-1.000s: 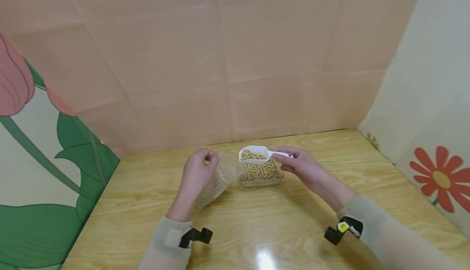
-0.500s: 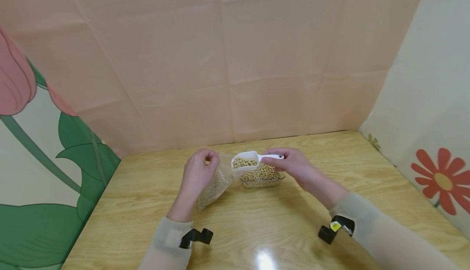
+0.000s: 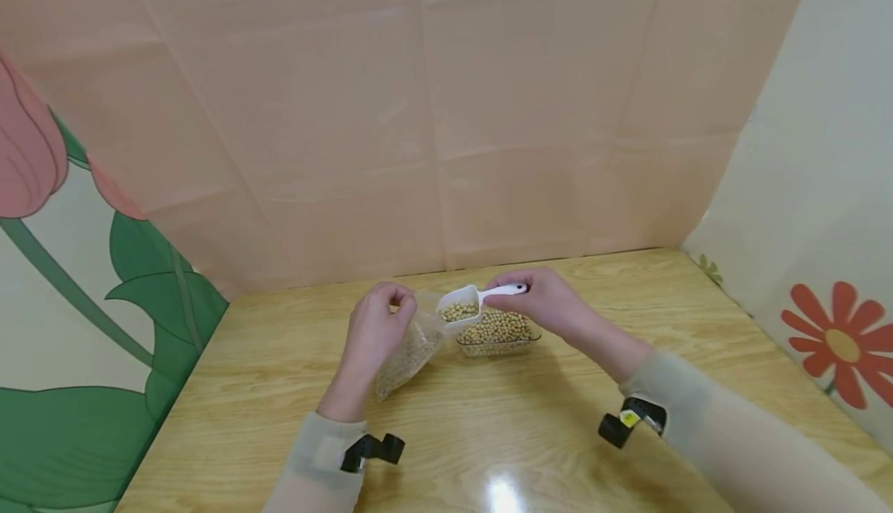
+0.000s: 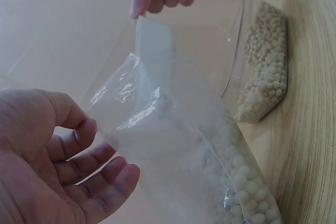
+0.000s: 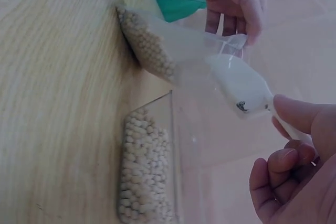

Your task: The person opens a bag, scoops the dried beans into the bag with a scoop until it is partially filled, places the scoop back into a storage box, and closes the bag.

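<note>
My right hand (image 3: pixel 544 302) grips the handle of a white scoop (image 3: pixel 456 297), which carries pale yellow soybeans (image 3: pixel 458 311). The scoop's front end is inside the mouth of a clear plastic bag (image 4: pixel 173 124), as both wrist views show. Between thumb and index finger, my left hand (image 3: pixel 378 323) pinches the bag's upper edge; its other fingers curl loosely beneath. Soybeans (image 5: pixel 147 45) fill the lower part of the bag, which stands on the table. Just right of it sits a clear rectangular container (image 3: pixel 498 349) heaped with more soybeans, partly covered by the scoop and right hand.
Everything stands on a wood-grain table (image 3: pixel 446 435). Behind it rises a pink backdrop (image 3: pixel 432 149). A panel with painted leaves (image 3: pixel 149 288) borders the left side, and a pale wall with a red flower (image 3: pixel 840 342) borders the right.
My right hand has carried the filled scoop left, from above the container to the bag's mouth, and its handle end now tilts up. The left hand and bag have stayed put.
</note>
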